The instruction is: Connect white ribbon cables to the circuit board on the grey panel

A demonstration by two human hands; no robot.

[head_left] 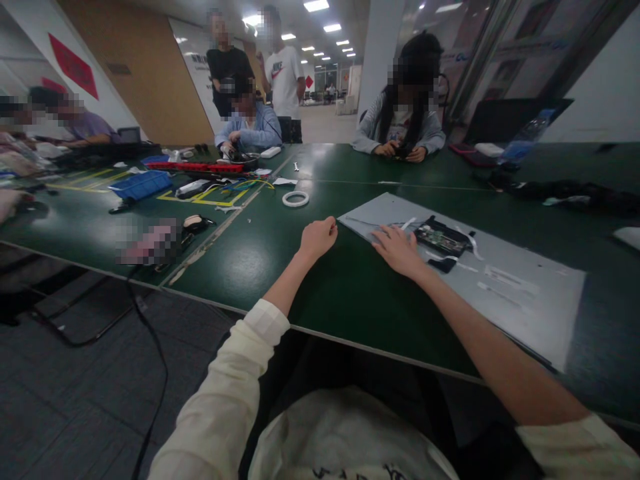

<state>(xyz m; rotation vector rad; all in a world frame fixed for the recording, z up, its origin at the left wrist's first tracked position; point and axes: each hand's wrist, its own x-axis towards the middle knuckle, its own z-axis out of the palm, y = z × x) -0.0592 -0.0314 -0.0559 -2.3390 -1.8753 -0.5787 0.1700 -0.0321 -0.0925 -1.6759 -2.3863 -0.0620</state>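
- Your left hand (317,239) rested on the green table (260,253), curled into a loose fist; whether sth small sat inside it couldn't be told.
- Your right hand (397,250) lay flat, fingers spread and gripping nothing, on the near-left corner of the grey panel (525,293), just beside the circuit board (440,239).
- Circuit board sat on the panel's far-left part w/ black casing around it; white ribbon strips (475,248) trailed off its right side.
- Judged step: you steadied the panel w/ the board exposed, before any work on the board itself. Next move would likely call for fine fingertip work at the board's edge or ribbons, w/ the panel held from sliding.
- Containers: a blue bin (141,183) stood well apart on the left table; contents too small to tell.
- A white tape ring (295,198) lay on the table beyond your left hand, apart from it.
- Other people sat across the tables, hands busy w/ their own items; two more stood behind.
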